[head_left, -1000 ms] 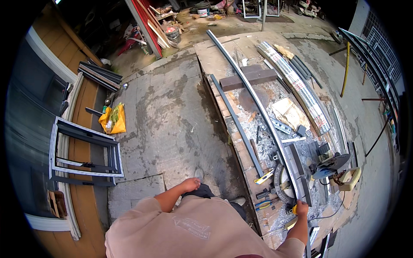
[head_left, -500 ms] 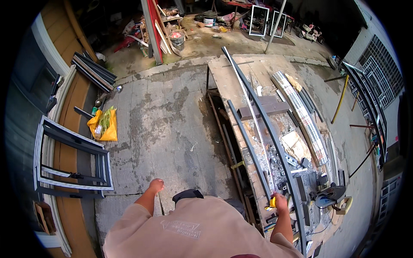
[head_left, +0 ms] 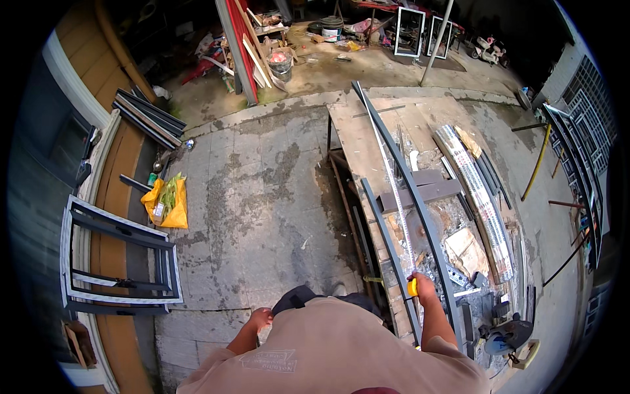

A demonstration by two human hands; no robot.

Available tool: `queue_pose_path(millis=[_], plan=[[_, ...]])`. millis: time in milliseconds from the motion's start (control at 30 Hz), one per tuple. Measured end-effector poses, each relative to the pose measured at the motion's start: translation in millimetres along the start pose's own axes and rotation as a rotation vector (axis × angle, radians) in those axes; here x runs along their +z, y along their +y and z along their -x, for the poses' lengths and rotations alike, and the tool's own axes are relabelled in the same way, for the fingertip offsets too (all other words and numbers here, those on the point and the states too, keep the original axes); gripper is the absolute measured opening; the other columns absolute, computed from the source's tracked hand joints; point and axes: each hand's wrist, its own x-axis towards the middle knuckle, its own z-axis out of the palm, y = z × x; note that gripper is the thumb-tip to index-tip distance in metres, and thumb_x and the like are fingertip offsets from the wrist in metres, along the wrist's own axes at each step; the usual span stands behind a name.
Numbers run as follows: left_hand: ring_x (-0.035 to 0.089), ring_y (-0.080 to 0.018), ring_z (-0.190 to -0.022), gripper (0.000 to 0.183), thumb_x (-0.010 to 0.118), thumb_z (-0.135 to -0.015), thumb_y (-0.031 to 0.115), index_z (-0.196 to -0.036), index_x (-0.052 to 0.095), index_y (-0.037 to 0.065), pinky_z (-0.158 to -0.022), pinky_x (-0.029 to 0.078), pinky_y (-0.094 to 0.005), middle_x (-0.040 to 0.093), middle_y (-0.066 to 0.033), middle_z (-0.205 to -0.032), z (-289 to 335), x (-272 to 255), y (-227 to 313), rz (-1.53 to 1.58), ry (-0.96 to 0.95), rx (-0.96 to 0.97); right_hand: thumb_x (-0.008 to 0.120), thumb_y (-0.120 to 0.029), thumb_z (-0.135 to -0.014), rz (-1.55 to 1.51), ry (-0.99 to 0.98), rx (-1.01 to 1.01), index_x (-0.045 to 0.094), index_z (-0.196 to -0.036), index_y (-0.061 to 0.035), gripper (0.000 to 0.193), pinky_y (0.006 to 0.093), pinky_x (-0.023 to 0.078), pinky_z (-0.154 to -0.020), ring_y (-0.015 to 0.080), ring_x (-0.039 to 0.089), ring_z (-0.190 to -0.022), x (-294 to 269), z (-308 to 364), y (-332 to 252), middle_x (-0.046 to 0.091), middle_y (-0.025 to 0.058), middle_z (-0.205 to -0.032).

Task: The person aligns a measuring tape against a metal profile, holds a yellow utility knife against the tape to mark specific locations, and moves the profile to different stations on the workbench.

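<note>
Right fingers (head_left: 424, 284) grip a tape measure (head_left: 412, 287); left fingers (head_left: 264, 315) — can't tell. Yellow bag (head_left: 176, 217) holds greenery (head_left: 171, 193).

A person in a tan, short-sleeved cloth shirt (head_left: 367, 348), seen from above.
The loose sleeves (head_left: 441, 347) leave both forearms bare; the left hand (head_left: 261, 318) and right hand (head_left: 422, 287) are bare too. A pale, thin-lined printed emblem (head_left: 269, 360) with lettering marks the shirt. Past its hem show near-black cloth trousers (head_left: 294, 298) and a greyish shoe tip (head_left: 339, 289); a curved maroon edge (head_left: 375, 391) is too cropped to identify.
</note>
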Motion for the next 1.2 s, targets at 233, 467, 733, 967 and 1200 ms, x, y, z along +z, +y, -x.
queue_pose_path(millis=[233, 467, 733, 967, 1200], plan=[[0.063, -0.0134, -0.066, 0.023, 0.052, -0.105, 0.021, -0.087, 0.066, 0.017, -0.062, 0.049, -0.0309, 0.063, 0.0018, -0.076, -4.0, -29.8, 19.9, -0.454, 0.056, 0.251, 0.065, -0.029, -0.102, -0.019, 0.045, 0.031, 0.079, -0.096, 0.0001, 0.033, 0.0362, 0.055, -0.078, 0.0217, 0.069, -0.083, 9.3, -22.6, -23.5, 0.076, 0.0106, -0.093], [0.065, -0.0155, -0.068, 0.016, 0.056, -0.1, 0.016, -0.086, 0.065, 0.016, -0.061, 0.051, -0.0348, 0.067, -0.0018, -0.079, -80.2, -68.9, 147.4, -0.181, 0.062, -0.019, 0.068, -0.026, -0.104, 0.012, 0.197, 0.068, 0.082, -0.094, 0.0006, 0.032, 0.031, 0.053, -0.068, 0.0144, 0.067, -0.072, 31.7, -7.8, -10.5, 0.074, 0.0066, -0.083], [0.071, -0.0201, -0.078, 0.016, 0.06, -0.101, 0.009, -0.112, 0.071, 0.006, -0.066, 0.059, -0.0368, 0.073, -0.009, -0.092, -176.5, -149.0, 349.5, -0.112, 0.244, 0.173, 0.068, -0.03, -0.104, -0.122, 0.264, 0.066, 0.081, -0.1, -0.0031, 0.03, 0.0315, 0.049, -0.068, 0.0146, 0.06, -0.073, 111.1, 11.1, -41.0, 0.07, 0.0033, -0.087], [0.075, -0.0206, -0.088, 0.03, 0.06, -0.105, 0.013, -0.13, 0.069, -0.001, -0.079, 0.061, -0.0346, 0.077, -0.0129, -0.106, -227.3, -76.0, 504.6, -0.284, 0.124, 0.408, 0.067, -0.033, -0.106, -0.372, 0.218, 0.136, 0.079, -0.102, -0.0042, 0.032, 0.0319, 0.047, -0.064, 0.0148, 0.058, -0.071, 173.6, -17.9, -113.1, 0.064, 0.0013, -0.083], [0.072, -0.0172, -0.097, 0.042, 0.061, -0.106, 0.015, -0.147, 0.062, 0.006, -0.087, 0.057, -0.035, 0.074, -0.0076, -0.116, -223.7, 36.5, 584.3, -0.497, -0.199, 0.338, 0.066, -0.046, -0.109, -0.507, 0.12, 0.152, 0.079, -0.104, -0.003, 0.046, 0.0296, 0.046, -0.062, 0.012, 0.057, -0.068, 189.4, -126.4, -153.7, 0.061, -0.0005, -0.076]])
